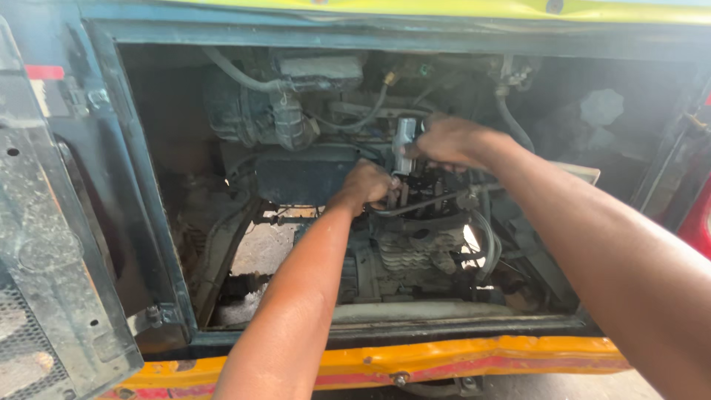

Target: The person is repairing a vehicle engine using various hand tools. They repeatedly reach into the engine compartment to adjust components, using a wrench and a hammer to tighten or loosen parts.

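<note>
A: The setting is a dim engine compartment [185,185] at the back of a small vehicle, framed by a blue-green body and a scuffed yellow bumper [444,359], with the hatch door [44,244] swung open to the left.

B: Where are the hands?

A: Both reach deep in. The right hand [448,141] has its fingers wrapped around a short silvery metal cylinder [404,144], probably a socket or tool head, held upright just above the engine [415,252]. The left hand [366,185] sits just below and beside it, fingers curled against a thin dark cable [422,204]; whether they pinch it or only press on it I cannot tell.

B: What could go wrong?

A: In my judgement, the cylinder could slip from the grip and drop into the gaps beside the finned block, since the space under it is open to the ground. The cramped hoses [511,122] crowd the right wrist, so a sudden jerk could scrape knuckles on metal edges. The cable under the left hand might kink if pulled sideways.
</note>
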